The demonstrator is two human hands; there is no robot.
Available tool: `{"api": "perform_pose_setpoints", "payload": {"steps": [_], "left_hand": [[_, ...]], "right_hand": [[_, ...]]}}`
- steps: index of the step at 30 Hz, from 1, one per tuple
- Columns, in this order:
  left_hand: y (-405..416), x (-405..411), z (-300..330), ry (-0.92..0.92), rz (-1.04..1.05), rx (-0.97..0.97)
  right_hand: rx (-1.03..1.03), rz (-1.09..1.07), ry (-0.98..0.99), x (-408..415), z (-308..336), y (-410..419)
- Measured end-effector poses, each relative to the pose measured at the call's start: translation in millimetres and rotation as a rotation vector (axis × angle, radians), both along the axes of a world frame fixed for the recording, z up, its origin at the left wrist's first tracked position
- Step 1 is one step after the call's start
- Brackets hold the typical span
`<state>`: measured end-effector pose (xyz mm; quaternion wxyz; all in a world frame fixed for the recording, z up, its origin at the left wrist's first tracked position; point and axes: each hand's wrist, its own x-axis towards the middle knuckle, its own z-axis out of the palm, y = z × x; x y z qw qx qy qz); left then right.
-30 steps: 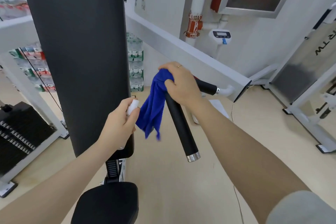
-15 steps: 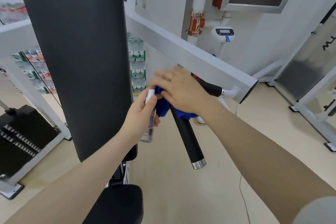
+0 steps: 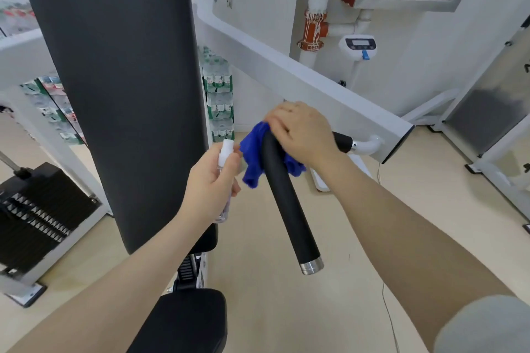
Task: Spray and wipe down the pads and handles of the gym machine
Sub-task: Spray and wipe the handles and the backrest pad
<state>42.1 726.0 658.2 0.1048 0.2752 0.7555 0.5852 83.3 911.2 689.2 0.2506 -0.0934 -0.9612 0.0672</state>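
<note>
A black handle [image 3: 288,203] with a chrome end cap slants down from the machine's white arm [image 3: 309,86]. My right hand [image 3: 301,132] grips a blue cloth [image 3: 253,152] wrapped around the top of that handle. My left hand [image 3: 212,183] holds a small clear spray bottle [image 3: 225,152] with a white cap, just left of the cloth. The tall black back pad [image 3: 123,80] stands at the left and the black seat pad [image 3: 183,321] sits below it.
A black weight stack [image 3: 34,215] in a white frame is at the far left. Packs of bottled water [image 3: 219,94] are stacked behind the pad. Another white machine frame [image 3: 499,140] stands at the right. A second short black grip [image 3: 342,142] sticks out behind my right hand.
My right hand first flattened over the cloth on the handle top, and now grips the cloth round the top of the handle. My left hand with the bottle rose and came closer to the handle.
</note>
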Motion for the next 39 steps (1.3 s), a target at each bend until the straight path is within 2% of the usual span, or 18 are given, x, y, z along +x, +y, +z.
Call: {"api": "perform_pose_setpoints", "payload": {"steps": [3,5,7,11,12,15,18,20,23,26,30,33,36,39], "left_hand": [[-2.3,4.9,-2.0,0.058,-0.029,-0.04],[-4.5,7.4,-4.2,0.077,-0.04,-0.065],[-4.6,9.9,-4.8,0.079,-0.046,-0.087],[1.4,12.8,-3.2,0.092,-0.047,-0.084],[1.9,13.6,-3.7,0.088,-0.039,-0.085],[1.9,15.0,-10.0,0.071,-0.006,-0.079],[-0.5,19.8,-16.4,0.027,-0.017,-0.05],[-3.3,21.6,-17.5,0.01,-0.017,-0.048],[-8.1,20.6,-14.1,0.009,-0.004,-0.037],[-13.3,15.5,-11.9,0.053,0.055,-0.008],[-24.0,11.9,-14.3,0.051,0.085,0.009],[-32.6,13.6,-18.5,0.047,0.058,0.027],[-39.5,17.0,-20.0,0.029,0.054,0.017],[-47.3,21.6,-18.3,0.001,0.042,-0.013]], "right_hand": [[-0.069,-0.378,0.021,21.5,-20.0,32.8],[-0.141,-0.483,0.029,26.1,-21.8,36.9],[-0.199,-0.458,0.045,17.0,-13.9,22.2],[-0.202,-0.113,0.136,2.4,-7.0,-8.6],[-0.19,-0.083,0.136,6.6,-9.1,-1.8],[-0.164,-0.309,0.068,36.3,-21.9,37.8],[-0.327,-0.508,0.038,53.4,-23.9,50.8],[-0.385,-0.448,0.055,37.7,-14.7,39.4],[-0.401,-0.138,0.042,1.0,9.4,-2.4],[-0.172,0.156,-0.122,-14.9,21.0,-31.5],[-0.114,0.436,-0.137,23.4,10.7,-25.3],[0.102,0.605,-0.206,53.4,-8.3,-39.6],[0.224,0.6,-0.238,34.4,-0.3,-35.8],[0.095,0.349,-0.204,1.3,17.3,-30.8]]}}
